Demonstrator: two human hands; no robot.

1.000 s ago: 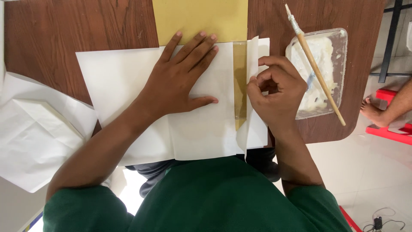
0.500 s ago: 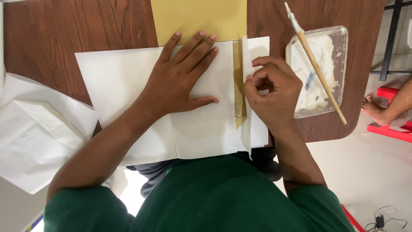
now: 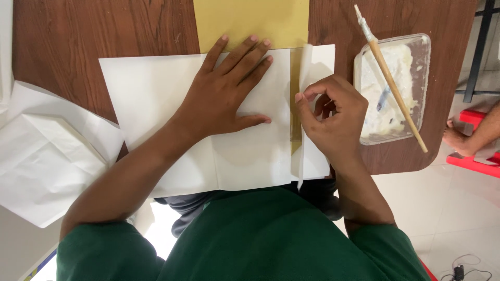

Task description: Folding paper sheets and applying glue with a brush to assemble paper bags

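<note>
A: Start at the left edge. What lies there?

B: A loose pile of crumpled white paper (image 3: 41,161) hangs off the brown wooden table (image 3: 104,31), where it was a second ago.

A: And the main sheet?

B: The white sheet (image 3: 151,99) lies flat across the table's near edge, its top edge overlapping a yellow sheet (image 3: 250,21) beneath. It has not shifted.

A: The left hand?

B: The left hand (image 3: 224,99) lies palm down on the white sheet, fingers spread wide and pointing away from the person, thumb stretched toward the right. It holds nothing; it only presses the paper flat. The same pose as in both earlier frames.

A: So what has changed?

B: The right side. The right hand (image 3: 333,117) is curled narrow, thumb and fingertips pinched on the paper flap (image 3: 304,78) at the sheet's right end. One second ago the flap lay further right, and the hand sat just beside it. Now the flap stands nearly upright on its edge, closer to the left hand, with a thin yellow strip (image 3: 295,99) showing along the fold line.

A: Further right?

B: A clear plastic tray (image 3: 422,67) of white paste sits near the table's right edge, a wooden-handled brush (image 3: 390,78) laid slantwise across it. Both unmoved. Beyond the table, another person's bare foot (image 3: 458,138) rests beside something red on the floor.
</note>
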